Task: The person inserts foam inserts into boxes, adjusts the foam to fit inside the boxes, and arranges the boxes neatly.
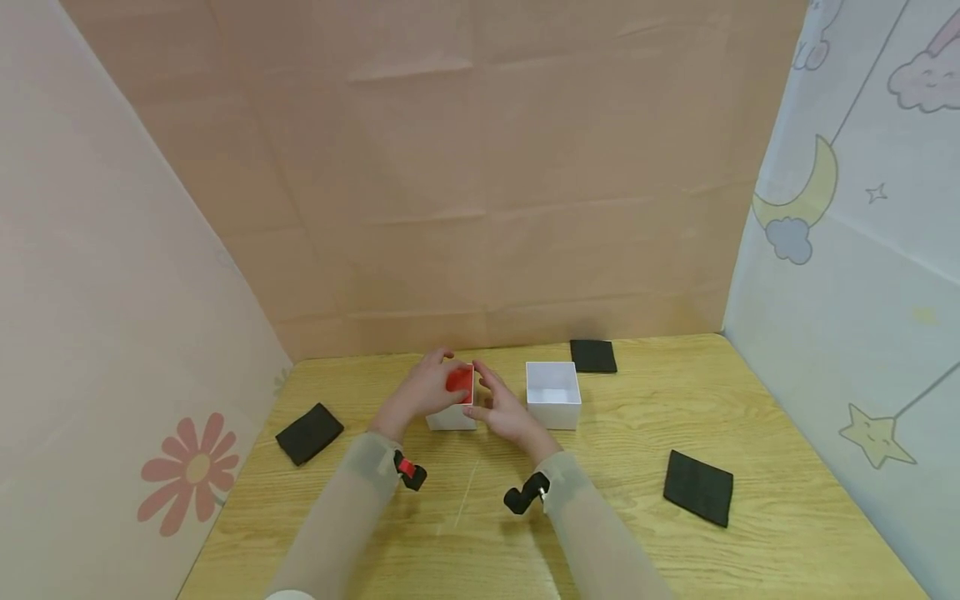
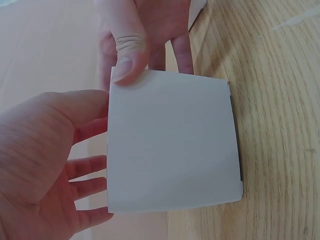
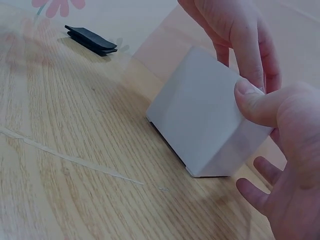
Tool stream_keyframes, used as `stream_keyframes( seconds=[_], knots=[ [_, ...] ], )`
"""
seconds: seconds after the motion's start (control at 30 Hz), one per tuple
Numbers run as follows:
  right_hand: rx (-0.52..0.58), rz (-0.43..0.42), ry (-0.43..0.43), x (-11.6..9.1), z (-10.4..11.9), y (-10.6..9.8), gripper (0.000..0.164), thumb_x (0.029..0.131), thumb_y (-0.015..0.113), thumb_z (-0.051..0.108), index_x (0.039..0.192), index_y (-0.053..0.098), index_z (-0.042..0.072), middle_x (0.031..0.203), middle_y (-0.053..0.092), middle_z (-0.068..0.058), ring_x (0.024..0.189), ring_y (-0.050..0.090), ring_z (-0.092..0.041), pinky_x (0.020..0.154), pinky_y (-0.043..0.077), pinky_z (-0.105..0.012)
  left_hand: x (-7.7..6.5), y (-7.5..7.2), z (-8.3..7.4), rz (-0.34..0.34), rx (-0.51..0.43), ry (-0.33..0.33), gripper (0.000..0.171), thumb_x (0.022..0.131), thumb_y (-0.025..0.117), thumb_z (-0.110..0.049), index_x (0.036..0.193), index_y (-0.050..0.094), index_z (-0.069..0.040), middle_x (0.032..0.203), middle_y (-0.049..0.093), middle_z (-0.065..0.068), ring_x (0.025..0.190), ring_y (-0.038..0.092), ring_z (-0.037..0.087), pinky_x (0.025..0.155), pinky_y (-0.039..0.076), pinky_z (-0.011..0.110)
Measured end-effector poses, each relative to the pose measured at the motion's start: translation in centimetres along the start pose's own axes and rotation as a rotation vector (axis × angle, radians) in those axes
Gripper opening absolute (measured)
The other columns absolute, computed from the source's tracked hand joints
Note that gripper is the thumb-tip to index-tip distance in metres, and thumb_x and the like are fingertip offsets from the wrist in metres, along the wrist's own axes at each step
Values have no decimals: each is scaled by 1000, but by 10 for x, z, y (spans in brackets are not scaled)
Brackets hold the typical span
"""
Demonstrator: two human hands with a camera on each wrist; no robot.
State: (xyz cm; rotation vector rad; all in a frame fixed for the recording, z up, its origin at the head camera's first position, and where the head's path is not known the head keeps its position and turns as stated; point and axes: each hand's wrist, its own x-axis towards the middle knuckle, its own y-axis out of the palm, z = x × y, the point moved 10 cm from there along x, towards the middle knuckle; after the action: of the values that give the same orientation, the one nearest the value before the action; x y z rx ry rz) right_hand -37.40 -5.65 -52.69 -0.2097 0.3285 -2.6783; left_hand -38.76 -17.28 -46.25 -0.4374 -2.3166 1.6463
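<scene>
A white open-topped box [image 1: 452, 419] stands on the wooden table, with a red surface [image 1: 461, 382] showing inside its rim. Over its opening lies my left hand [image 1: 429, 387], fingers spread and reaching past the upper edge; their tips are hidden behind the front wall in the left wrist view. My right hand [image 1: 507, 412] holds the box at its right side. Its thumb [image 2: 129, 57] rests on the front face near the upper corner, and other fingers go behind the side wall. In the right wrist view the box's white front [image 3: 192, 110] faces the camera.
A second white box [image 1: 553, 415], open at the top and white inside, stands just right of my right hand. Black flat pads lie at the left [image 1: 310, 434], behind the second box [image 1: 593, 356] and at the right [image 1: 698, 488]. Walls border the table's back and sides.
</scene>
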Motion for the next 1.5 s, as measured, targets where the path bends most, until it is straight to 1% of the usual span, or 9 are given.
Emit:
stream_keyframes(
  seconds=[0.43,0.7,0.83,0.93,1.07,1.23,1.3,1.37,1.5],
  knots=[
    [-76,15,13,-2,5,-2,89,101,75,16,173,22,16,177,20,-9,156,31,-42,120,38,-57,-1,4,-4,38,-6,-23,54,97,81,-33,147,67,-19,157,47,20,137,49,41,104,53,56],
    [-220,-5,45,-8,18,-5,89,101,76,23,171,24,9,176,23,-15,159,26,-40,124,29,-62,1,3,-4,26,-24,-12,53,96,82,-31,146,68,-18,157,47,20,139,49,42,107,50,59],
    [-266,0,22,-16,30,-7,89,100,76,23,171,24,10,174,25,-17,158,28,-41,120,35,-63,-2,1,-5,3,-19,28,53,98,79,-32,147,67,-17,158,47,20,140,49,42,108,49,60],
    [-264,5,-44,-26,43,-11,86,100,76,17,171,28,10,171,31,-19,153,37,-44,115,43,-64,-10,-2,-3,-28,-74,41,53,100,77,-32,149,65,-14,161,44,21,140,51,43,110,48,60],
    [-224,5,-157,-45,63,-23,77,98,77,10,166,40,9,162,49,-17,143,51,-41,107,51,-60,-28,-14,5,-106,-225,49,55,102,76,-30,151,61,-10,163,41,20,142,49,45,113,45,64],
    [-159,-18,-297,-70,80,-53,64,96,80,8,156,57,11,139,70,-9,125,66,-34,98,58,-53,-65,-33,27,-254,-355,116,59,100,77,-20,153,56,-3,160,44,20,144,45,46,112,42,69],
    [-161,-67,-350,-78,81,-72,60,96,82,8,152,61,10,133,73,-9,120,69,-33,94,60,-51,-82,-37,44,-289,-370,112,62,101,77,-18,155,53,-3,160,43,19,145,43,45,112,41,69],
    [-185,-137,-373,-84,78,-93,59,94,83,8,149,63,10,131,73,-11,120,67,-32,91,60,-51,-100,-39,65,-303,-360,78,66,101,77,-19,158,48,-3,160,42,20,146,40,46,112,39,71],
    [-265,-253,-333,-90,63,-133,67,90,88,10,151,61,12,140,67,-11,129,59,-33,96,54,-52,-133,-37,112,-310,-292,-24,74,101,78,-23,161,42,0,162,38,26,146,37,51,109,39,74]
  ],
)
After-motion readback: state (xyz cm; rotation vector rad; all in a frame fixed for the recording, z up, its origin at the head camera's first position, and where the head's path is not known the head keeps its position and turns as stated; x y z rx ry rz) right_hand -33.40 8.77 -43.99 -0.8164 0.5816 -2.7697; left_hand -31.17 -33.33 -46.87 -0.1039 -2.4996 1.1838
